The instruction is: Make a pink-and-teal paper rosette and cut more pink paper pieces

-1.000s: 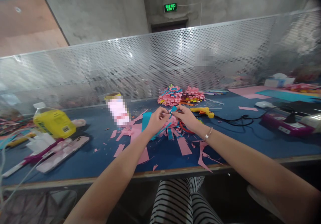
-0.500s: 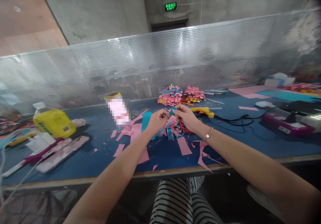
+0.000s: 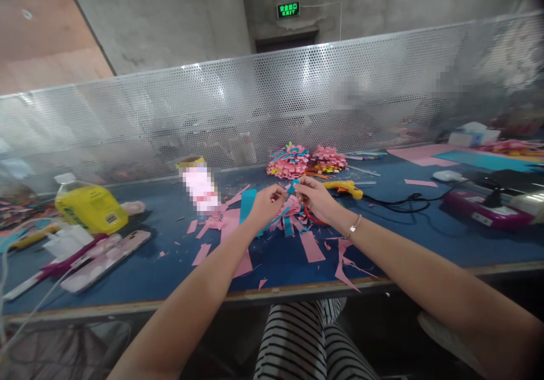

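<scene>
Head view, desk (image 3: 127, 281) w/ blue top. Readable writing: green sign (image 3: 288, 10) on far wall, "EXIT" under characters too small to read. Yellow bottle (image 3: 90, 207) at left carries a label, illegible. Left hand (image 3: 266, 203) and right hand (image 3: 315, 197) meet at desk centre, fingers pinched on a small pink-and-blue paper bundle (image 3: 292, 198) held between them, just above the scattered pink strips (image 3: 312, 248). Red ring (image 3: 312, 216) lies under right hand. Finished paper pompoms (image 3: 306, 160) sit farther back; yellow glue gun (image 3: 345, 188) just right of the hands.
</scene>
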Tool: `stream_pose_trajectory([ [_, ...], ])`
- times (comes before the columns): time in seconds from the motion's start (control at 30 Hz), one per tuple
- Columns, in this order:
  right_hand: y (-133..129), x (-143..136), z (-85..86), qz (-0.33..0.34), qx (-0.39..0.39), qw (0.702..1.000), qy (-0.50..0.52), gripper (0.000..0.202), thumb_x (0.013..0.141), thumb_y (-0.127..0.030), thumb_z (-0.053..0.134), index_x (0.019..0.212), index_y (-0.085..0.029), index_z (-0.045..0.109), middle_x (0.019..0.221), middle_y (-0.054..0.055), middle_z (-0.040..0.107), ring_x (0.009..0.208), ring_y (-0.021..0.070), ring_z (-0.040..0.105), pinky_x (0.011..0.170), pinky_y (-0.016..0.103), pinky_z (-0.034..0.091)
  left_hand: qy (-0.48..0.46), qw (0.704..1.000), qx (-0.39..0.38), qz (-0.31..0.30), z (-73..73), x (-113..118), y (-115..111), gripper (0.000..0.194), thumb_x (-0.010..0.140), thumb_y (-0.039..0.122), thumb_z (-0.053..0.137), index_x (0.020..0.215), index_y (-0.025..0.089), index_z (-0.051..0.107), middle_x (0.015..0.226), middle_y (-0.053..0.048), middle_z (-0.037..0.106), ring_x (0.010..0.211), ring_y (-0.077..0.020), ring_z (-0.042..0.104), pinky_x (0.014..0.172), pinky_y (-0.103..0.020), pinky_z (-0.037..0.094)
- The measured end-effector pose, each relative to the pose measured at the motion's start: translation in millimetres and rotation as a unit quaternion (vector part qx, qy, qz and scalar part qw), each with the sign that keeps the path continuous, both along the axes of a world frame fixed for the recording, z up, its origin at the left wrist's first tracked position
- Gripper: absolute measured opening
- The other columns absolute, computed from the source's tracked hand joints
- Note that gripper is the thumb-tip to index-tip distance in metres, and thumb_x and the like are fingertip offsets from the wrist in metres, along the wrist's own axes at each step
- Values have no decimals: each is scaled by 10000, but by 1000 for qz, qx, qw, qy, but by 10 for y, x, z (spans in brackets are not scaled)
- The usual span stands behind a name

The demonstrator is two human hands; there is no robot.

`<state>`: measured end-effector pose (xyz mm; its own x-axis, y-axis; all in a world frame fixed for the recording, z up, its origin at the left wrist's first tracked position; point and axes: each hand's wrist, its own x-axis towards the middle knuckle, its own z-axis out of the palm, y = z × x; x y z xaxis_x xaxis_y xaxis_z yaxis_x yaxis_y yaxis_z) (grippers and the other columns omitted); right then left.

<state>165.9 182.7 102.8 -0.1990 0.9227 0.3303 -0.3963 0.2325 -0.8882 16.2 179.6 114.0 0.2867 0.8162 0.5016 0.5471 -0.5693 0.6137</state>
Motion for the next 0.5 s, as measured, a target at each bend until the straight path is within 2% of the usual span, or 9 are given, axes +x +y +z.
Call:
stream_pose_trajectory([
  [0.17, 11, 13, -26, 22, -2, 1000, 12, 298, 611, -348, 691, 652, -186, 443, 506, -65, 433, 465, 62, 370, 440, 176, 287, 3, 1000, 5, 1, 8, 3, -12, 148, 751, 297, 477, 678, 170, 504, 612, 17, 546, 575, -107, 518, 539, -214, 403],
  [0.33, 6, -13, -15, 17, -5, 1000, -9, 314, 607, -369, 680, 674, -191, 430, 514, -67, 412, 470, 68, 366, 435, 175, 286, -3, 1000, -1, -2, -16, -2, 16, 150, 747, 299, 481, 668, 172, 493, 608, 18, 542, 566, -104, 515, 535, -214, 408],
  [0.43, 60, 50, 17, -4, 16, 994, -104, 307, 639, -417, 632, 730, -195, 440, 579, -51, 431, 501, 84, 402, 468, 198, 335, -30, 999, -11, 5, -29, -24, 50, 124, 739, 289, 489, 690, 175, 489, 612, 22, 534, 561, -101, 517, 527, -210, 415],
  [0.5, 143, 204, 35, -66, 74, 964, -248, 303, 650, -401, 624, 793, -186, 466, 702, -8, 495, 591, 115, 467, 543, 238, 392, -58, 998, -27, 11, -22, -51, 70, 115, 736, 288, 492, 705, 178, 483, 601, 27, 522, 541, -97, 514, 514, -209, 420],
])
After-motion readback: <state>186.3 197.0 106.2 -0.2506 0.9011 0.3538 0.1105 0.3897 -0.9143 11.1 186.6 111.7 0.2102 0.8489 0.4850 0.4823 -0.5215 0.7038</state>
